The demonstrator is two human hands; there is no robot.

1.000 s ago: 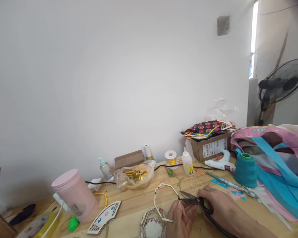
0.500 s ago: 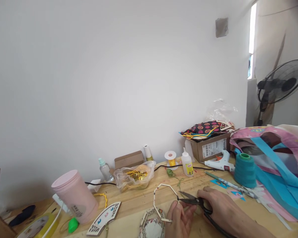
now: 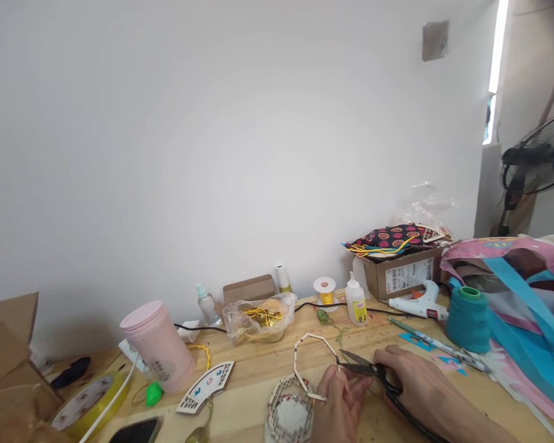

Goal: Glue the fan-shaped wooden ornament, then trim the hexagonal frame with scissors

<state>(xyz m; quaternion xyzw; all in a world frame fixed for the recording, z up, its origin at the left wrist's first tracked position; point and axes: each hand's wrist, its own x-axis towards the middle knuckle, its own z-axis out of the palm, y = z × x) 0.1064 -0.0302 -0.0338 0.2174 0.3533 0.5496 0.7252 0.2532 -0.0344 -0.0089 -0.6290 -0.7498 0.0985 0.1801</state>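
My left hand (image 3: 339,406) pinches the right edge of a thin wooden octagon frame (image 3: 310,360) that rests on the wooden table (image 3: 249,381). My right hand (image 3: 413,384) grips black thread snips (image 3: 367,370) whose pointed blades meet the frame beside my left fingertips. Just under the frame lies a round laser-cut wooden piece (image 3: 289,415) with a white middle.
On the left stand a pink tumbler (image 3: 159,344), a yellow tape roll (image 3: 90,406), a fan-shaped wooden cutout (image 3: 206,386) and a phone (image 3: 136,432). Farther back are a plastic bag of gold cord (image 3: 261,319), a glue bottle (image 3: 356,300), a glue gun (image 3: 418,303), a teal thread cone (image 3: 468,319) and a cardboard box (image 3: 404,274).
The view has shifted, so everything sits a little further right and a phone and brown cardboard show at the lower left. Both hands keep their hold on the frame and the snips.
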